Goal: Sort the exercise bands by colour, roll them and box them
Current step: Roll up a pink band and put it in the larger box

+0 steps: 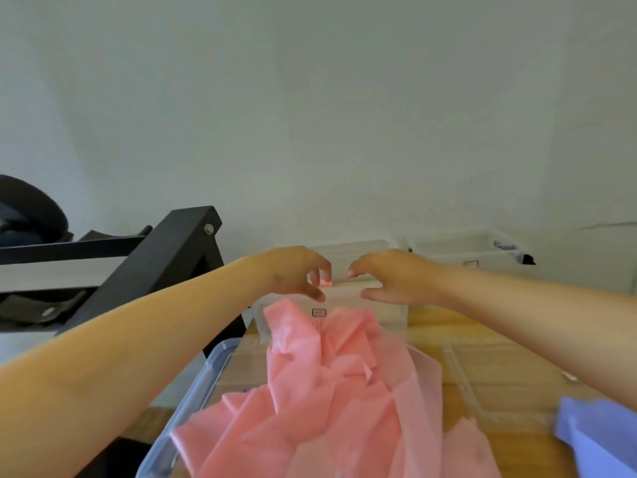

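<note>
Two hands mid-frame over a clear box [379, 313]: left hand [298, 270] seemingly pinching a pink band [324, 281], right hand [391, 277] loosely curled, empty. Pink heap [331, 401] lower centre; blue band [593, 439] lower right, on bench [434, 327].

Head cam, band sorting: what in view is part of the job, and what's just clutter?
Job: pink bands; blue band; clear bin under the pink ones; labelled clear box; second clear box; left hand, fingers pinching a pink bit; right hand.
Lying about: black metal frame; wooden table.
</note>
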`<state>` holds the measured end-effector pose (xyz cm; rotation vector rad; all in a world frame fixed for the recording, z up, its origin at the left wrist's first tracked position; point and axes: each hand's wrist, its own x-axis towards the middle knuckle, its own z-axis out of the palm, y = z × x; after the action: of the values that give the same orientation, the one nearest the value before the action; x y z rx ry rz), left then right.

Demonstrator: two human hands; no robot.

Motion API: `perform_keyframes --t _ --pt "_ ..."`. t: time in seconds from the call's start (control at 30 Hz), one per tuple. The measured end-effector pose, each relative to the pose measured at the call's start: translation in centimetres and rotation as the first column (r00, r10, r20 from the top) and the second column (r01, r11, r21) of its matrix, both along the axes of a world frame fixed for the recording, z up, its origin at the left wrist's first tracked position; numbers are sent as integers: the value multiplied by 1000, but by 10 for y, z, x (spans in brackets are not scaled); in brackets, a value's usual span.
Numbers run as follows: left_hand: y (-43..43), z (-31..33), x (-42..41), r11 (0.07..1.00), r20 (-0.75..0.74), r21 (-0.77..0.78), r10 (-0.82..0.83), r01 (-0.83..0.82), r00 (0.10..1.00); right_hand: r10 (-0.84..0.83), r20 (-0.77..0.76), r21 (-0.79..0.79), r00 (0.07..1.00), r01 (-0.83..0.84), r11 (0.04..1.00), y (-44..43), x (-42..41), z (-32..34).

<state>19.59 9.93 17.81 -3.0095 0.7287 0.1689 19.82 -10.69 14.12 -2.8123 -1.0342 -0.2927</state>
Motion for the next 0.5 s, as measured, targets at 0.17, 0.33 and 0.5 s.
perform_keyframes --t 0.17,0.33,0.5 --pt "-10 -11 -54 1000 -81 1 -21 21 996 -12 -62 14 998 13 1000 -8 -51 -7" --pt "-21 -37 -87 996 -165 -85 -34 20 986 -38 -123 127 992 53 990 -5 -85 -40" --pt "-22 -71 -103 976 -206 -217 -18 -28 978 -154 -188 143 970 182 973 -7 -105 -79"
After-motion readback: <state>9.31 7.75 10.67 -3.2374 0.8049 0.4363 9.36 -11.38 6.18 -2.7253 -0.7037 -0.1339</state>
